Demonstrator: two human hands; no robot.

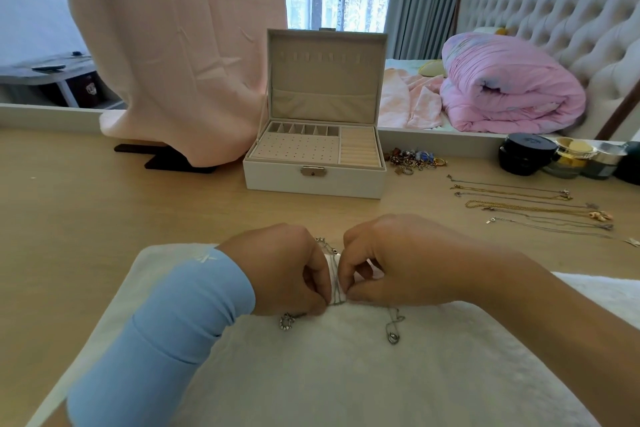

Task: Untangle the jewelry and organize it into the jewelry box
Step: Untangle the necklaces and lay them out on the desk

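Observation:
A bundle of tangled silver chains [335, 282] lies on a white fluffy towel [346, 374] close to me. My left hand [280, 270], in a light blue sleeve, pinches the chains from the left. My right hand [398, 260] pinches them from the right, fingertips nearly touching the left hand's. A ring-shaped pendant [286, 321] and an oval pendant [393, 336] trail out below the hands. The white jewelry box [314, 180] stands open at the table's middle back, its beige trays holding nothing visible.
Several straightened necklaces [526, 208] lie in rows at the right. A heap of rings and small pieces [414, 158] sits beside the box. Dark and glass jars [526, 152] stand at the far right. A pink cloth [180, 62] hangs over a black stand behind left.

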